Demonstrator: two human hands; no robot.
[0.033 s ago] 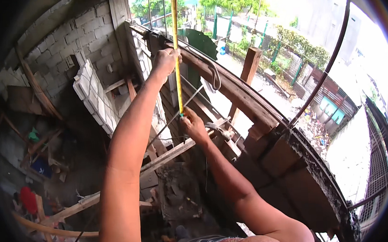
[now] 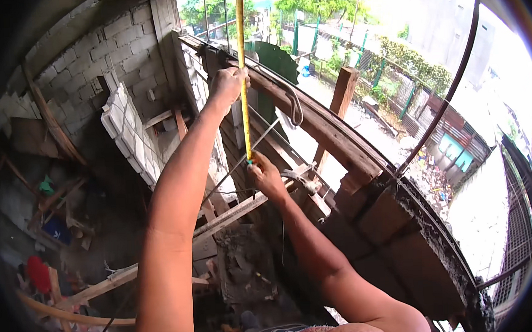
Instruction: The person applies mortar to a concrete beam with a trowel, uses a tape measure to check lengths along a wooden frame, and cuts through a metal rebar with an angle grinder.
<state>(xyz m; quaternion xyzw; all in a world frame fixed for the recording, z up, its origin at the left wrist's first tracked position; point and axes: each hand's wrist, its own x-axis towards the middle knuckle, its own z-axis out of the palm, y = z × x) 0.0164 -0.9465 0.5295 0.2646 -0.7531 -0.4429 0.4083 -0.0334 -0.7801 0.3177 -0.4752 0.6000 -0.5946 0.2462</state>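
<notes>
A yellow tape measure (image 2: 245, 116) stretches upright in front of me, its blade running up past the top of the picture. My left hand (image 2: 228, 84) is closed round the blade at about the height of the wall's top edge. Lower down, my right hand (image 2: 267, 176) grips the tape's lower end, where a bit of green shows between the fingers; the case is mostly hidden by them. Just behind the tape lies a dark wooden beam (image 2: 320, 123) along the wall top, with a bent metal bar (image 2: 296, 107) hooked over it.
A long wooden batten (image 2: 232, 218) crosses below my hands. An upright timber post (image 2: 342, 94) stands beyond the beam. At right, a steel rod (image 2: 439, 123) rises from the block wall (image 2: 393, 220). Left and below are a white block partition (image 2: 131, 133) and scattered debris.
My right hand has sunk very slightly along with the lower end of the tape measure. My left hand stays in place on the blade.
</notes>
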